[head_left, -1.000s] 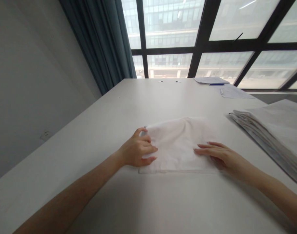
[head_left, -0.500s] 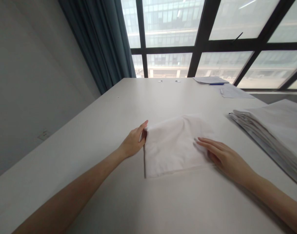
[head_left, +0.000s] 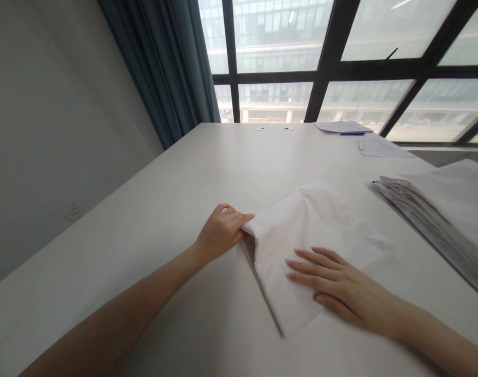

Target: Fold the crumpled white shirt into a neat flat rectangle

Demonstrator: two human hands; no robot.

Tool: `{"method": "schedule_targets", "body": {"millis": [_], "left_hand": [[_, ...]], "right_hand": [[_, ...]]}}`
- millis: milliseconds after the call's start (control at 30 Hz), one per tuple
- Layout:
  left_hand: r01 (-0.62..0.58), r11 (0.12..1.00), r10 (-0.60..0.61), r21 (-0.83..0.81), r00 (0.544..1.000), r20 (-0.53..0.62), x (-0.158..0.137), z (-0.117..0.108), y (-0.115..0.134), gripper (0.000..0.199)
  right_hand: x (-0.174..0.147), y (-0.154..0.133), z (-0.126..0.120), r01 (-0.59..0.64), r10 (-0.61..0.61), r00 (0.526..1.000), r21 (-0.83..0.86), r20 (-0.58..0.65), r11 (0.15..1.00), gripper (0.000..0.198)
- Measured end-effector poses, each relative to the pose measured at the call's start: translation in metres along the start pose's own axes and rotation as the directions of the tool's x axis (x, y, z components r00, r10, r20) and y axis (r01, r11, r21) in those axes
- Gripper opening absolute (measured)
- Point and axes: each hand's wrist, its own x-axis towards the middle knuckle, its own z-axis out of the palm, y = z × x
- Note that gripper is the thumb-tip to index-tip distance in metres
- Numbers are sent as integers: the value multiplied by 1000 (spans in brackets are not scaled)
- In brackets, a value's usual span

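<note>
A folded white cloth lies turned at an angle on the white table, its near corner pointing toward me. My left hand pinches its left corner between thumb and fingers and lifts that edge slightly, so a dark gap shows between the layers. My right hand rests flat on the near right part of the cloth, fingers spread and pointing left. Some of the cloth's right side is covered by this hand.
At the right edge lies a stack of folded white cloths. Papers and a blue pen lie at the far right of the table. Behind stand a window and a blue curtain; a grey wall is on the left.
The cloth has rotated, its near left corner swinging toward me and to the right. My left hand has moved slightly right with its corner; my right hand has come nearer and flattened onto the cloth.
</note>
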Motion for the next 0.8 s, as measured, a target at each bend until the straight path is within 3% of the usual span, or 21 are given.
{"method": "schedule_targets", "body": {"millis": [200,333,433,533,667,800], "left_hand": [[307,939,-314,-155,949,-20,4,7,-22,33],[398,895,-403,-200,915,17,4,11,-28,24],[382,907,-383,-175,923,30,3,8,-25,25],[269,962,-268,-56,963,29,0,2,-20,30],[202,978,-204,53,978,41,-2,-3,-16,34],[214,975,-217,60,975,52,-2,-2,-18,33]], "right_hand": [[1,-1,-3,-9,7,1000,70,29,998,49],[2,-1,-5,-23,18,998,92,52,995,47],[3,-3,-8,-52,40,994,114,101,992,46],[5,-6,-16,-64,48,992,144,115,988,43],[20,-9,-28,-43,37,999,168,39,985,36],[47,-9,-29,75,-73,997,100,-29,992,39]]}}
